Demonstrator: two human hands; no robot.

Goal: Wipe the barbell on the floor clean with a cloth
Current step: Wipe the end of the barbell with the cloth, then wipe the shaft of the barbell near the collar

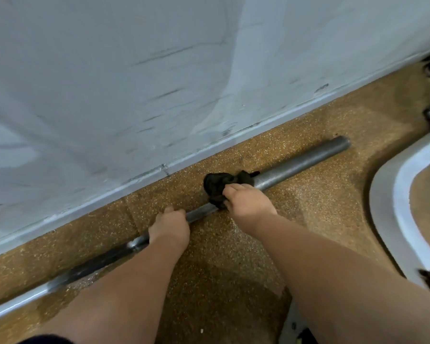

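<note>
The barbell is laid on the speckled floor beside the wall, under both hands. It is gripped by the left hand. Just to the right of that hand, a bunched dark cloth is clutched against the bar by the right hand.

No readable text, label, brand, number or sign shows on anything here.

One barbell, one cloth (black, bunched), two hands: left hand, right hand.

left hand, right hand: bare | forearms: bare | dark garment at lower edge
</note>
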